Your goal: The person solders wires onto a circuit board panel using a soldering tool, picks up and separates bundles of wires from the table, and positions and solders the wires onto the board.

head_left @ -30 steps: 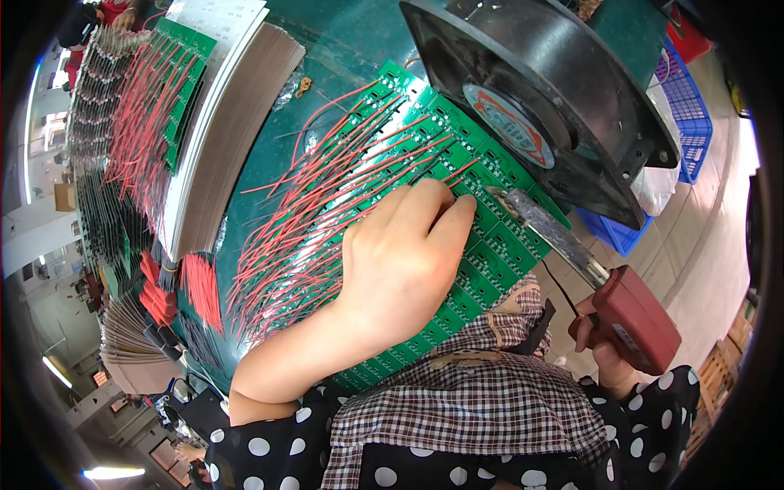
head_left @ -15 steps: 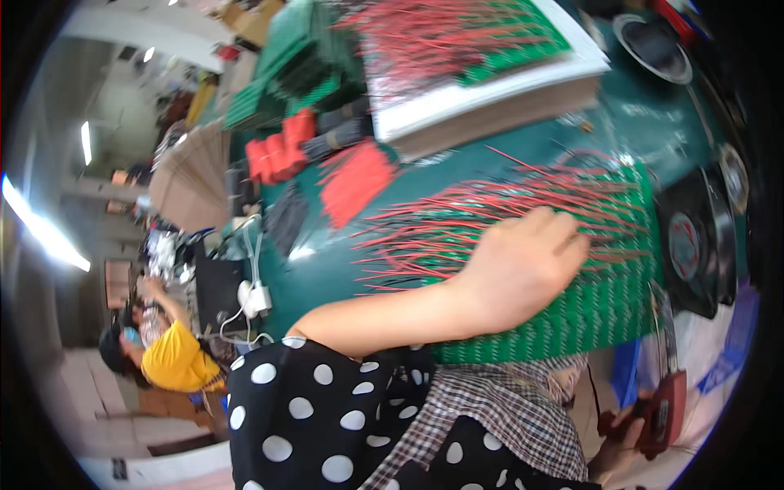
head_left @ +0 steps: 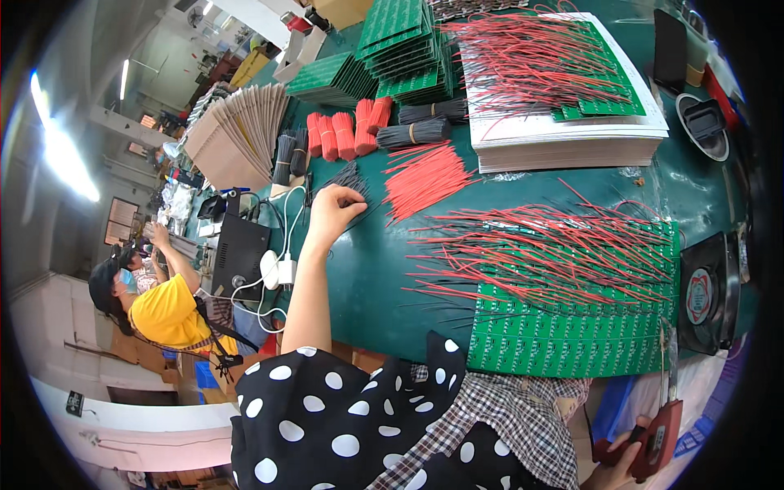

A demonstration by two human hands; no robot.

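Observation:
My left hand is at a small pile of loose black wires, thumb and fingers pinched together on the wire ends; how many it grips is hidden. Beside that pile lies a heap of loose red wires. At the lower right my right hand grips the red handle of a soldering gun. Its metal tip points up to the right edge of a green circuit board panel. Rows of red and black wires stick out from the panel's upper part toward the left.
A thick white stack of boards or sheets carries another wired panel. Behind stand stacked green panels, red wire bundles and black ones. A small black fan sits right. White cables and adapter lie left; a person in yellow works beyond.
My left hand has moved from the wired panel leftward and away to the loose black wires. My right hand keeps its hold on the soldering gun. The view has shifted slightly and sharpened.

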